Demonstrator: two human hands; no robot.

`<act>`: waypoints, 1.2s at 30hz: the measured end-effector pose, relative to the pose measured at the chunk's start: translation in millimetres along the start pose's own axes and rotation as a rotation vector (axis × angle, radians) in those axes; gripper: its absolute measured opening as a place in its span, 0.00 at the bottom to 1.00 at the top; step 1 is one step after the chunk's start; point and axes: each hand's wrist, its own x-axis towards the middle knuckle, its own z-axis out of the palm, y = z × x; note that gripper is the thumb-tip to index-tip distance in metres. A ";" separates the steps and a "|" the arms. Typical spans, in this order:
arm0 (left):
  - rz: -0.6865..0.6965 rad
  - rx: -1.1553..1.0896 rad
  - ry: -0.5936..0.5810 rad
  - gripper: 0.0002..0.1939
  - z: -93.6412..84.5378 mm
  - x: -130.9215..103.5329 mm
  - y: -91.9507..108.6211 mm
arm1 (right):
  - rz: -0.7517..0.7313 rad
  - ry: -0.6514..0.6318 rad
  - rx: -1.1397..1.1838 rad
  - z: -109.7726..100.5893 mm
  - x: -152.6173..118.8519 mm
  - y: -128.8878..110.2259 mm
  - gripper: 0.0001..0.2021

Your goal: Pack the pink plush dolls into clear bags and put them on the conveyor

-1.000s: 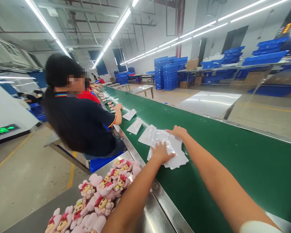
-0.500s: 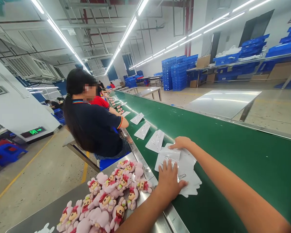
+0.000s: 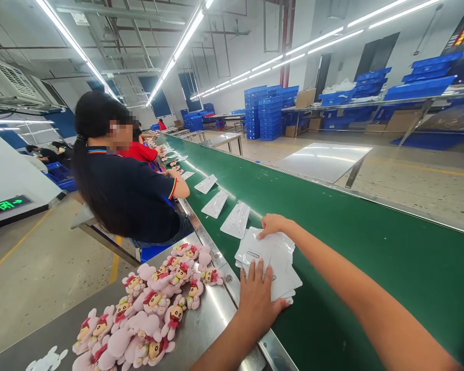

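Observation:
A loose stack of flat white plastic pouches (image 3: 280, 260) with small printed labels lies on the green conveyor belt (image 3: 325, 232). My left hand (image 3: 257, 299) rests on the near side of the stack, fingers spread and thumb out along its lower edge. At the stack's far side, my right hand (image 3: 275, 225) has its fingers curled and closed on a top pouch; the fingertips are partly hidden. More white pouches (image 3: 235, 220) lie singly in a row along the belt, leading away from the stack.
Pink rabbit-eared dolls (image 3: 147, 319) are heaped on the metal side table (image 3: 201, 340), with a white rabbit-shaped piece (image 3: 47, 359) nearby. A person in a dark shirt (image 3: 123, 185) sits at the belt's left edge. A metal table (image 3: 325, 159) stands beyond the belt.
The pouches under my hands have shifted into a more gathered stack, and a label now shows at its left. My right hand stays at the far side. The view has turned slightly right.

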 end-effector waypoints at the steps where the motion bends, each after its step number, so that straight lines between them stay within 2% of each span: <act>1: 0.002 -0.001 0.002 0.40 2.2 -2.5 2.6 | -0.020 -0.011 -0.009 0.7 -2.3 0.9 0.25; 4: 0.004 -0.011 0.007 0.34 5.7 -11.9 9.3 | -0.096 -0.074 0.004 3.8 -11.9 6.6 0.25; 8: 0.016 -0.059 0.056 0.27 6.5 -28.9 12.2 | -0.184 -0.181 0.089 8.2 -27.7 12.6 0.30; 11: 0.037 -0.103 0.072 0.26 6.0 -39.4 11.3 | -0.230 -0.273 0.150 10.8 -36.7 11.0 0.33; 16: 0.064 -0.162 0.091 0.24 1.7 -51.7 13.5 | -0.248 -0.407 0.211 16.5 -54.1 8.1 0.28; 20: 0.094 -0.229 0.073 0.28 2.2 -66.6 24.8 | -0.266 -0.376 0.200 23.3 -78.3 13.2 0.29; 23: 0.083 -0.262 0.034 0.31 5.4 -72.1 37.1 | -0.281 -0.283 0.191 25.5 -89.0 18.7 0.37; 26: 0.047 -0.224 0.024 0.29 7.1 -66.2 45.7 | -0.256 -0.228 0.184 23.1 -83.4 21.2 0.46; 28: 0.029 -0.194 0.040 0.29 7.5 -59.2 47.5 | -0.207 -0.243 0.157 20.3 -73.8 19.6 0.48; 32: 0.012 -0.190 0.071 0.28 10.7 -54.2 46.0 | -0.180 -0.293 0.111 16.0 -63.2 12.7 0.36; 36: 0.053 -0.236 0.077 0.27 16.4 -64.5 45.4 | -0.187 -0.326 0.130 16.5 -81.1 17.6 0.25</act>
